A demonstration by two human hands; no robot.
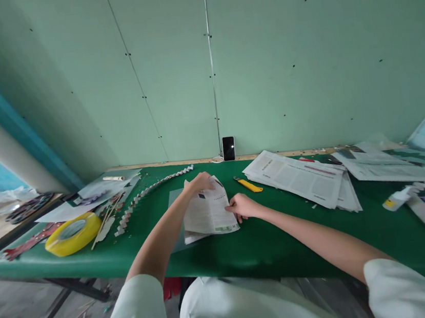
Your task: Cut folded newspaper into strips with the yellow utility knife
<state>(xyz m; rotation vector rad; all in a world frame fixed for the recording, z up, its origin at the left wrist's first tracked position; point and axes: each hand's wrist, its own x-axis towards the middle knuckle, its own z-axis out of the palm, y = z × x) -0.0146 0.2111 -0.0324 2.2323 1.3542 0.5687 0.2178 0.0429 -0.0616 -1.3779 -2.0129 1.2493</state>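
Head view: two hands, left hand [200, 182] and right hand [243, 207], one folded newspaper [209, 211].

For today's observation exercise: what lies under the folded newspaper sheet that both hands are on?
Under the newspaper sheet, a grey mat shows at its left edge, lying on the green table. The left hand and right hand press the sheet; anything else beneath is covered.

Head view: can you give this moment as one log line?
left hand: on paper top edge | right hand: on paper's right edge | knife: lying beside | table: green
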